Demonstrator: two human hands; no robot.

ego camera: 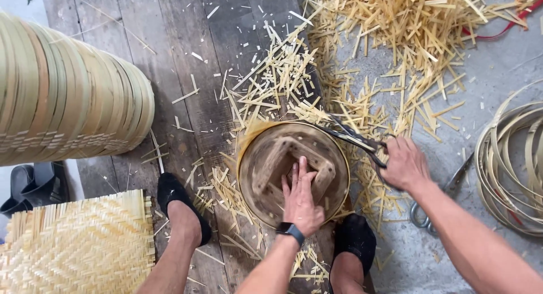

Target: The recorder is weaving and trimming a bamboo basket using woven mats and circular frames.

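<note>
A pair of dark shears (356,140) is gripped in the closed right hand (403,165), the blades laid across the upper right rim of a round bamboo basket (266,158) that sits on the plank floor (169,73) between two feet in black slippers (184,206). The left hand (301,200), a black watch (291,230) worn at its wrist, is pressed flat and open-fingered inside the basket, nothing being clasped by it. One basket is being worked; its rim is pale yellow, its interior brown, and a wooden frame of angled slats is seen within it under the palm. A second pair of scissors (438,206), metal-handled, lies on the grey concrete (486,62) just beside the right forearm. Bamboo offcuts (373,50), too many to be counted, are scattered around the basket and heaped toward the top right. One coil of split bamboo strips (509,164) is seen at the right edge, one stack of nested bamboo hoops (62,101) at the left, and one woven mat (79,246) at the lower left.
</note>
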